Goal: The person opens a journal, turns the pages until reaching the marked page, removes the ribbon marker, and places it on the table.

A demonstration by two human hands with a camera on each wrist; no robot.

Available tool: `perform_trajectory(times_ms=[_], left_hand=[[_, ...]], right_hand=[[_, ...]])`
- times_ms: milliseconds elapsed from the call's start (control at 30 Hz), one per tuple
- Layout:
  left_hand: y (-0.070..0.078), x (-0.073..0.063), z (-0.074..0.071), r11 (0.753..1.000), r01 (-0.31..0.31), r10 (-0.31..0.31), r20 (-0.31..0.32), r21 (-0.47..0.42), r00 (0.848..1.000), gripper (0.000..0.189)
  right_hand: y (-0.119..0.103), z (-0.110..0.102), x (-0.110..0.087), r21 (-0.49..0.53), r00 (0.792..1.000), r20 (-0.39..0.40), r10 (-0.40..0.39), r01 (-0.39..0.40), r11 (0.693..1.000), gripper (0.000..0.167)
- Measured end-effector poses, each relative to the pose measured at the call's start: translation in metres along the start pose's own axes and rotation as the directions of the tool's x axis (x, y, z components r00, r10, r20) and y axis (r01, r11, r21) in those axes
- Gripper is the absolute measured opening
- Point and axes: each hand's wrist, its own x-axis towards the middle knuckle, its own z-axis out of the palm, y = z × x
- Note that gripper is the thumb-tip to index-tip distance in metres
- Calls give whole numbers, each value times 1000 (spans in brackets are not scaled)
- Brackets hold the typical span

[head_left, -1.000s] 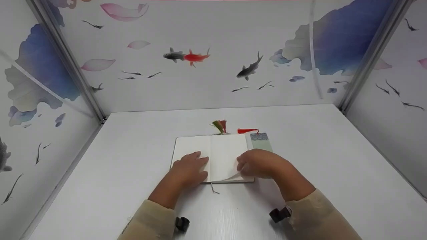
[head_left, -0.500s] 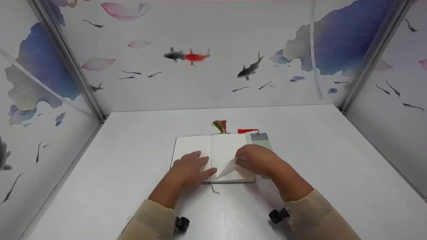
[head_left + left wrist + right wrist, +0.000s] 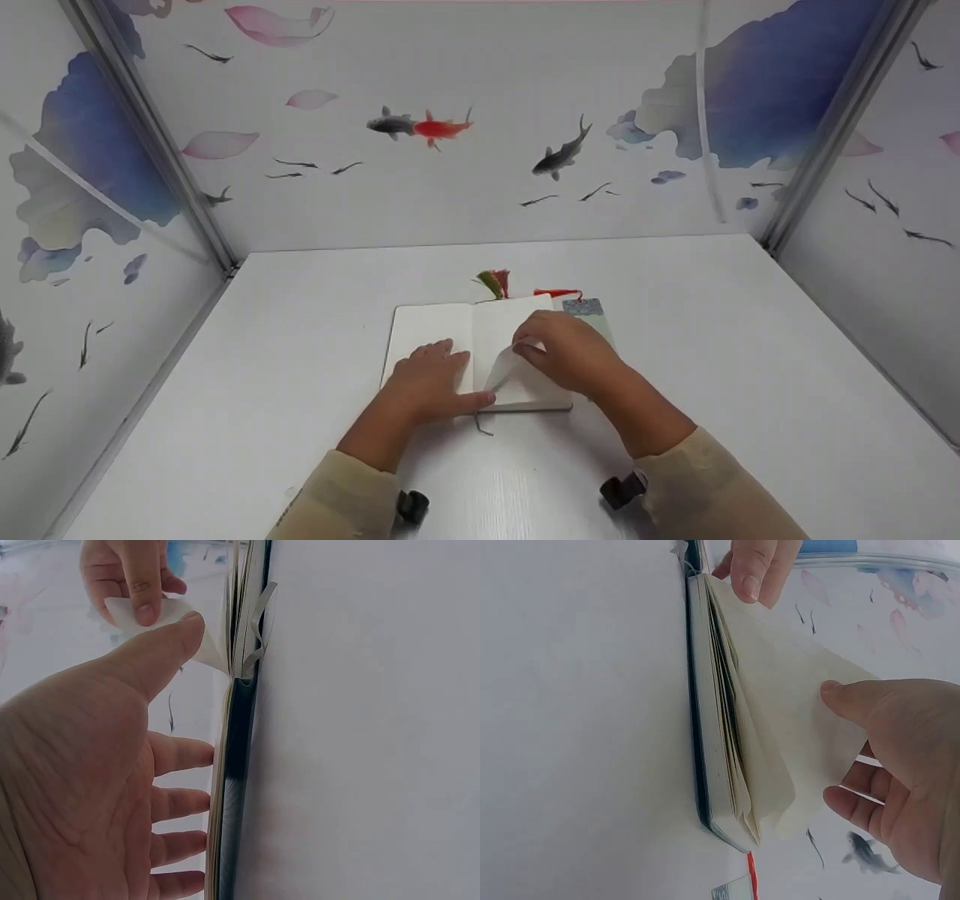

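An open notebook (image 3: 429, 321) with blank pages lies on the white table. My left hand (image 3: 426, 384) rests on its left page with fingers spread, and the thumb reaches across the spine to the lower part of the right side. My right hand (image 3: 574, 351) pinches the edge of a notebook page (image 3: 795, 682) between thumb and fingers, lifting it so that it curves up from the right side. More leaves fan out beneath that page in the right wrist view. A grey ribbon marker (image 3: 482, 425) hangs from the lower end of the spine.
A green bookmark (image 3: 589, 307) with a red tassel (image 3: 555, 292) lies right of the notebook, partly hidden by the right hand. Green and dark red tassels (image 3: 495, 283) stick out beyond the top edge. Walls printed with fish (image 3: 442, 130) enclose the table's back and sides.
My right hand has moved up and left, raising the page further from its lower corner. The left thumb has stretched rightward over the spine; the left fingers stay on the left page.
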Motion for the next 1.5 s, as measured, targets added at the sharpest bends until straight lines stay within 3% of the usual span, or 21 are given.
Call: perform_trajectory(times_ms=[333,633,900,1133,1500], left_hand=[[2,-1,-1,999,21,-23,-49,-40,999,89],[1,3,-1,994,27,-40,-131,-102,991,111],[2,5,-1,992,24,-48,-201,-122,978,119],[4,4,-2,996,25,-45,-232,-84,972,121],[5,3,-4,1000,-19,23,-228,17,973,91]], right_hand=[[-5,0,-1,-10,990,-132,-58,58,998,13],[-2,0,-1,-34,983,-161,-92,87,996,21],[4,0,-1,19,992,-117,-42,44,999,44],[7,1,-1,57,999,-31,14,-12,998,54],[13,4,3,61,985,122,121,-129,990,65]])
